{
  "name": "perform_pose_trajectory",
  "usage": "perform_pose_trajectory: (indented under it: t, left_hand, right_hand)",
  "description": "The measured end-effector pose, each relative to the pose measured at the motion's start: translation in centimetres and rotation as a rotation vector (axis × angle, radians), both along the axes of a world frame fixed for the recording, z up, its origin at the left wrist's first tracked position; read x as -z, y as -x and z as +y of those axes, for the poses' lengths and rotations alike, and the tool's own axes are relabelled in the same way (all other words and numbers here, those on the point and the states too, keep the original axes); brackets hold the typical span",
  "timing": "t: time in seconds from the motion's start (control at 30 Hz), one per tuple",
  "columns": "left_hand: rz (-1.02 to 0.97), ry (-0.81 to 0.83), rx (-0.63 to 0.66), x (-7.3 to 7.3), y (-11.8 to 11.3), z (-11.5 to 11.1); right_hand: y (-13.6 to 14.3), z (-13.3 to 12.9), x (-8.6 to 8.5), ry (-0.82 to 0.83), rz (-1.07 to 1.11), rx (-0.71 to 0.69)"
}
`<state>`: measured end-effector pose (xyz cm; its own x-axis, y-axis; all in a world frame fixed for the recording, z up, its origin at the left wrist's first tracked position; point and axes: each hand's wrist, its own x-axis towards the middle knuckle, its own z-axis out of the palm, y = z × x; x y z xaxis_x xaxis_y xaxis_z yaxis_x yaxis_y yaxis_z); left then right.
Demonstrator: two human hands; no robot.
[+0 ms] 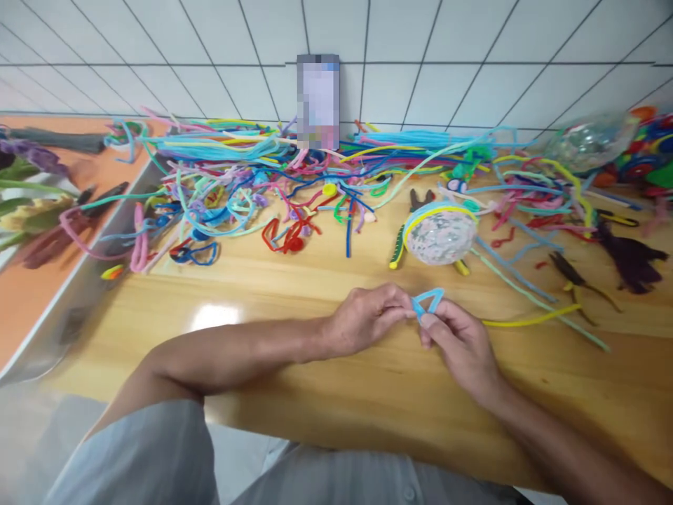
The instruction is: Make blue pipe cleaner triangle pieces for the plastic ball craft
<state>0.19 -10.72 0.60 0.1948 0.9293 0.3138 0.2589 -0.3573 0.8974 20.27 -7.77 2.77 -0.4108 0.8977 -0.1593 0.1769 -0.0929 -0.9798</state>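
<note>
Between our bare left hand [368, 319] and our bare right hand [465, 344] we have a light-blue, fuzzy, bendable craft stem [436, 301] folded into a small pointed loop, and we take the step in hand to be shaping that bend. Our left thumb and fingers pinch its left corner, while our right thumb presses the lower part against the fingers behind. The next move, we judge, calls for a firm grip where the strands meet, so that the fold does not spring open. Our left arm bends at the elbow and lays its forearm across the pale wooden table [294, 393]; our right forearm slants in from the lower right, both wrists low. Just beyond our right hand runs a long yellow fuzzy stem [531, 322], and we cannot tell whether we hold its near end. Farther out sit a clear, glittery, rounded ball [442, 238], pliers with green-and-yellow handles [397, 247] partly behind it, and a many-coloured heap of fuzzy stems [231, 151] along the white tiled wall [399, 42]
</note>
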Motion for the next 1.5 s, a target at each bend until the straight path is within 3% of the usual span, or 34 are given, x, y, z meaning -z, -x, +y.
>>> perform_pose_trajectory:
  t: [0.33,0.53,0.67,1.0,1.3,1.5]
  left_hand:
    - [0.024,-0.129,0.036,-0.6,0.5,0.1]
    - [-0.091,-0.051,0.022,-0.2,0.1,-0.1]
    - [-0.064,-0.026,-0.003,-0.1,0.1,0.0]
    - [-0.106,-0.078,-0.032,-0.5,-0.1,0.2]
    - [-0.112,-0.046,-0.063,-0.3,-0.1,-0.1]
    - [-0.164,-0.036,-0.072,-0.5,-0.3,-0.1]
  right_hand:
    - [-0.1,0.2,-0.8,0.121,0.080,-0.040]
    - [-0.2,0.1,-1.0,0.124,0.094,-0.046]
    - [-0.3,0.1,-0.9,0.134,0.081,-0.069]
    - [-0.3,0.0,-0.5,0.102,0.089,-0.081]
    - [-0.5,-0.5,0.1,-0.069,-0.028,-0.107]
    - [-0.3,-0.7,0.4,-0.085,-0.023,-0.094]
